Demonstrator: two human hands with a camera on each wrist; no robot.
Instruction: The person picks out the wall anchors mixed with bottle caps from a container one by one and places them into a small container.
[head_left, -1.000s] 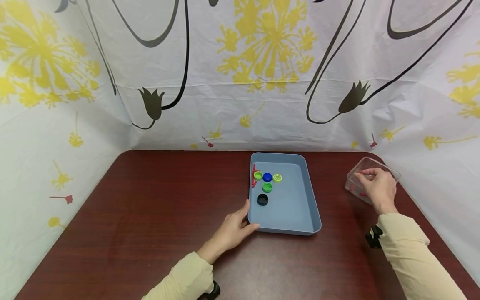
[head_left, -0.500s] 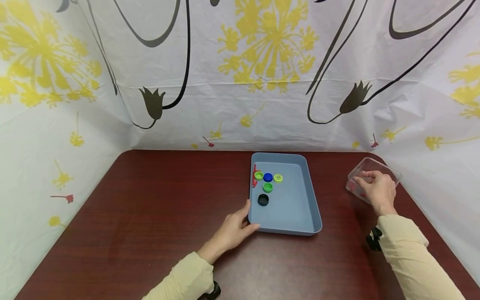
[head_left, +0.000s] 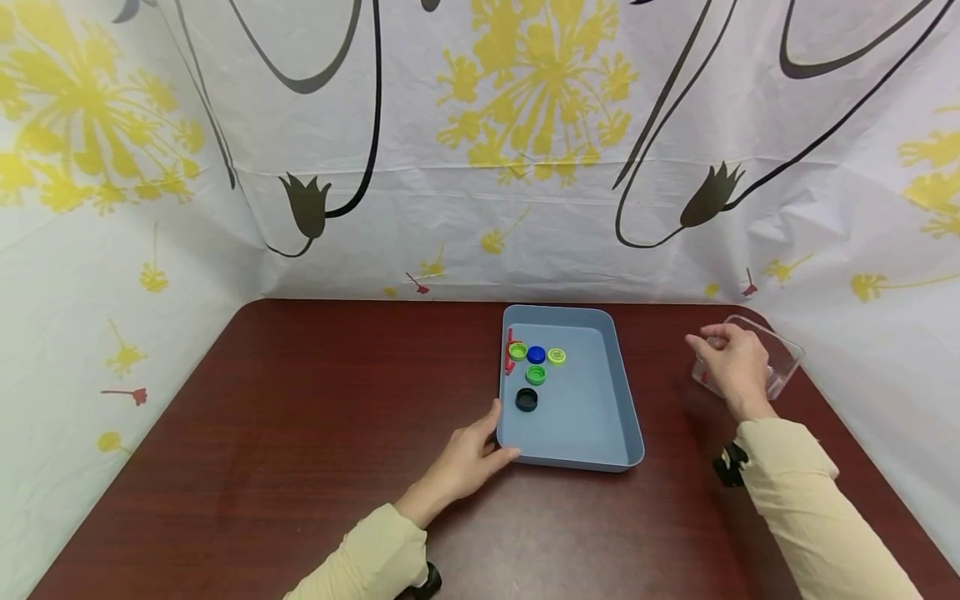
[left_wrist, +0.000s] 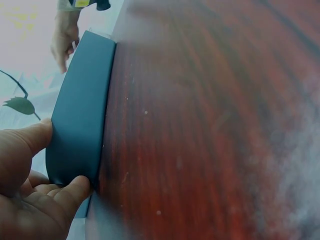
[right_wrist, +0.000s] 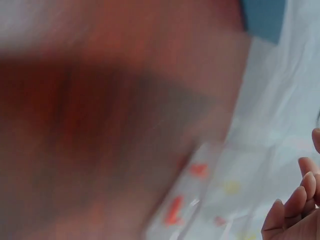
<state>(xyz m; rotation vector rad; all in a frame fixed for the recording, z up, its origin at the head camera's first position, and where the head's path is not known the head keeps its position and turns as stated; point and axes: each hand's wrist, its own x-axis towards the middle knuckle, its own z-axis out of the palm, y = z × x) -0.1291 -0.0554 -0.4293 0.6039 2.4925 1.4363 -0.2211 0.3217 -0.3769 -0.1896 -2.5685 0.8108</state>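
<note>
My left hand [head_left: 456, 465] holds the near left corner of a shallow blue-grey tray [head_left: 626, 392], its thumb on one side and its fingers around the other. The same grip on the tray wall [left_wrist: 82, 107] shows in the left wrist view. My right hand [head_left: 738, 371] hovers over the left part of a clear plastic box [head_left: 787, 358], thumb and forefinger apart with nothing visible between them. Small red pieces [right_wrist: 174, 210] lie in the box, partly hidden by the hand in the head view. Loosely bent fingers [right_wrist: 295, 202] appear at the right wrist view's edge.
Inside the tray lie a black cap [head_left: 527, 400], a green cap [head_left: 536, 375], a blue cap [head_left: 536, 355], two yellow-green caps and red pieces [head_left: 510, 354] along the left wall. A patterned white cloth [head_left: 465, 242] rises behind the dark red table [head_left: 337, 400].
One second ago my right hand pinched a small red piece over the box; half a second ago none showed in its fingers. It has since moved left and up. The left hand has stayed.
</note>
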